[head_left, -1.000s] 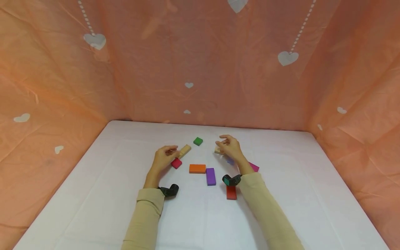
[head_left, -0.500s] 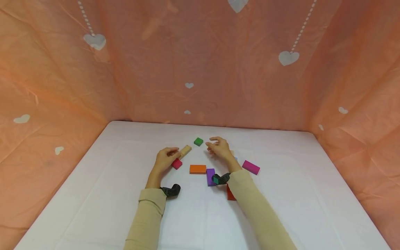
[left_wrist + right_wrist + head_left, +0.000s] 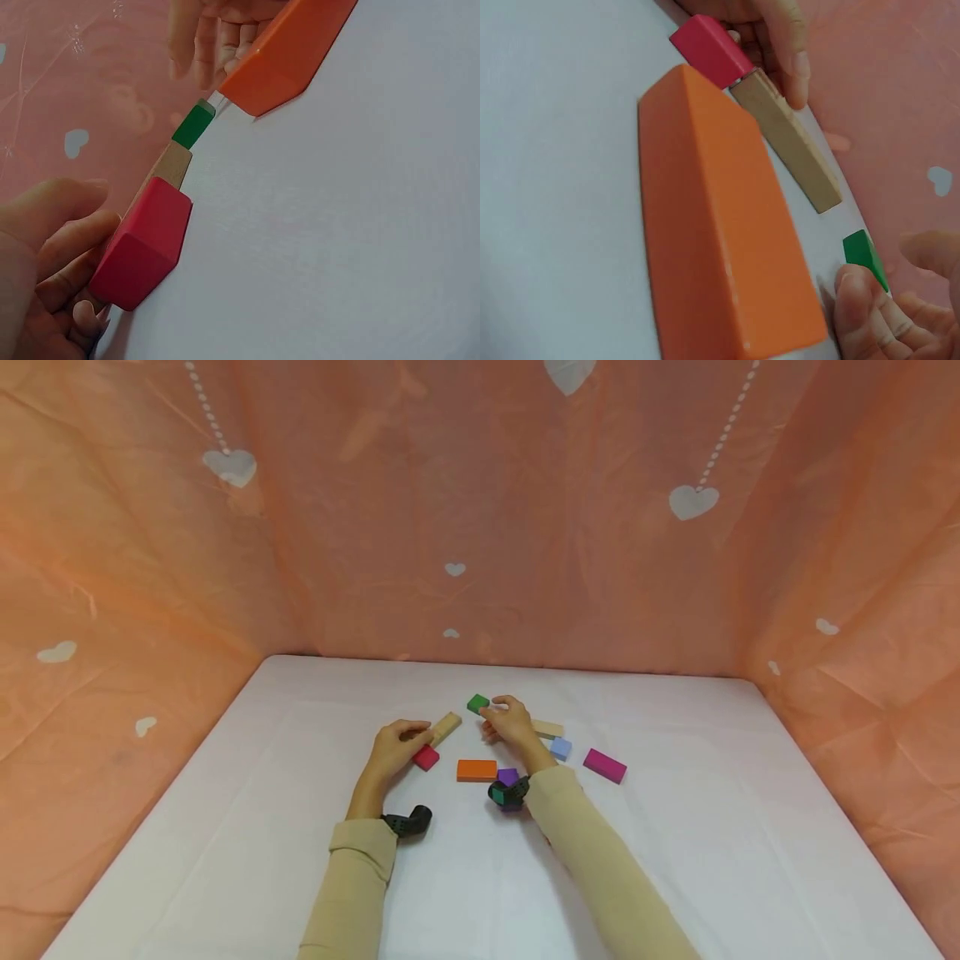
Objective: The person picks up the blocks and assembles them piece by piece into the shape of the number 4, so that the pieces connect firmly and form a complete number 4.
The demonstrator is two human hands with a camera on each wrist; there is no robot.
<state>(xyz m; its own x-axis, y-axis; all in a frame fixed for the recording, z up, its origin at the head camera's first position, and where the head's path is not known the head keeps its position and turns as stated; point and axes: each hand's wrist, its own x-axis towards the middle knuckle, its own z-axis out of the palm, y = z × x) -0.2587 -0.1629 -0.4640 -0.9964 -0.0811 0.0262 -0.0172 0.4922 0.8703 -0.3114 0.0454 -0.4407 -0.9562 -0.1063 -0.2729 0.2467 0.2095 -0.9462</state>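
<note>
My left hand (image 3: 395, 749) rests at the left of the blocks, fingers loosely bent, beside a pinkish-red block (image 3: 426, 757) and the near end of a plain wooden block (image 3: 447, 727). In the left wrist view its fingers (image 3: 69, 259) lie behind the red block; whether they touch it I cannot tell. My right hand (image 3: 513, 727) hovers just right of a small green block (image 3: 477, 702), thumb and fingers apart and holding nothing visible. An orange block (image 3: 476, 771) lies between the wrists, large in the right wrist view. A purple block (image 3: 507, 776) is partly covered by the right wrist camera.
Right of the right hand lie a second wooden block (image 3: 548, 728), a light blue block (image 3: 561, 748) and a magenta block (image 3: 605, 766). All lie on a white-covered table (image 3: 225, 860). An orange curtain (image 3: 480, 510) with white hearts encloses its back and sides.
My right hand has moved left from the second wooden block to beside the green block, uncovering the light blue and magenta blocks. Its forearm now hides the red block nearest me. The left hand stays put.
</note>
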